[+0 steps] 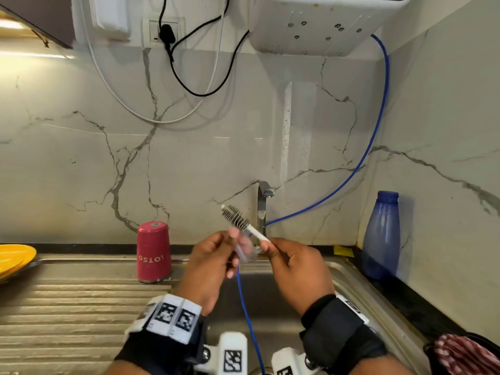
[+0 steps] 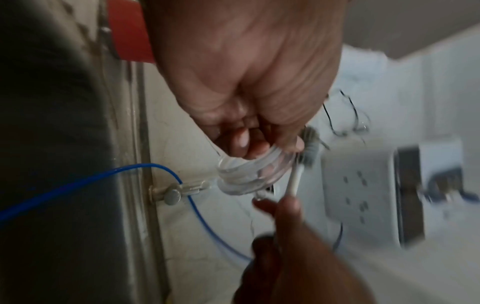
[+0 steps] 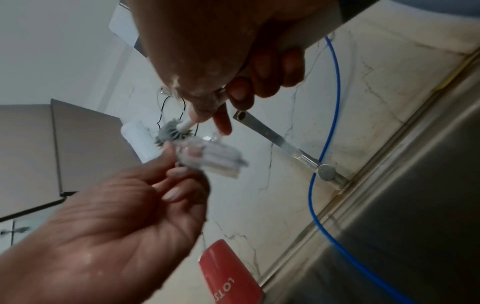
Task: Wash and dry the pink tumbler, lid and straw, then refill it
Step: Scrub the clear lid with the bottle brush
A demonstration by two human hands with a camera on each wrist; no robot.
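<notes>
The pink tumbler stands upside down on the draining board, left of both hands; it also shows in the right wrist view. Above the sink, my left hand grips the clear ridged lid, seen closer in the left wrist view and the right wrist view. My right hand pinches the white handle of a small grey-bristled brush, whose bristles stick up past the lid. The straw is not in view.
A steel sink lies under the hands, with the tap behind them. A thin blue hose runs from a white wall unit into the basin. A blue bottle stands right, a yellow plate far left, a checked cloth lower right.
</notes>
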